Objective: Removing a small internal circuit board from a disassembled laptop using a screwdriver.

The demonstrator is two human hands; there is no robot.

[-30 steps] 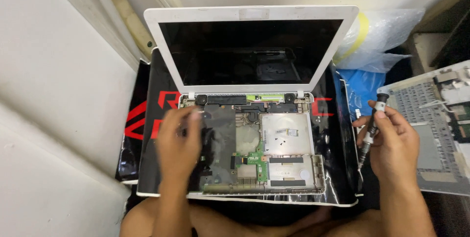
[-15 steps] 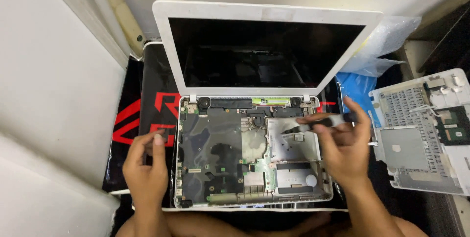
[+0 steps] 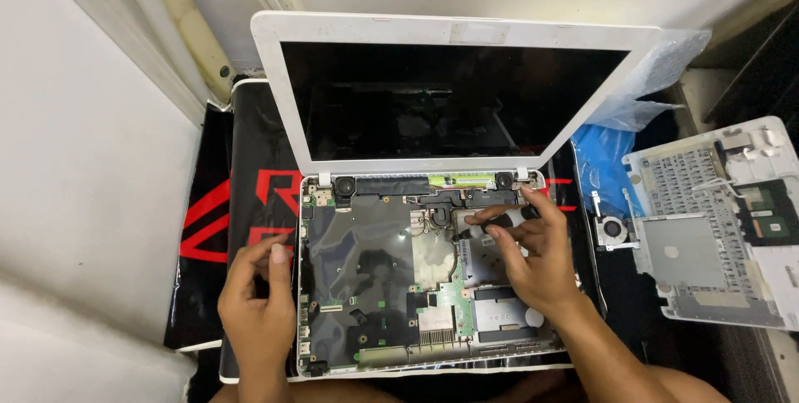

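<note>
Two hands at an opened white laptop [image 3: 433,286] | right hand [image 3: 533,253] pinches a screwdriver [image 3: 491,220] over the mainboard | left hand [image 3: 258,303], fingers curled, steadies the edge | a slip could gouge circuitry.

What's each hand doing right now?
Left hand: holds nothing, fingers resting on the laptop base at its left edge.
Right hand: closed on a black screwdriver over the base.

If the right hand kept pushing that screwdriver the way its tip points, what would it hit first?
The right hand holds a screwdriver with its tip aimed left. It would probably first meet the copper-coloured cooling part in the open laptop base, though depth is unclear.
</note>
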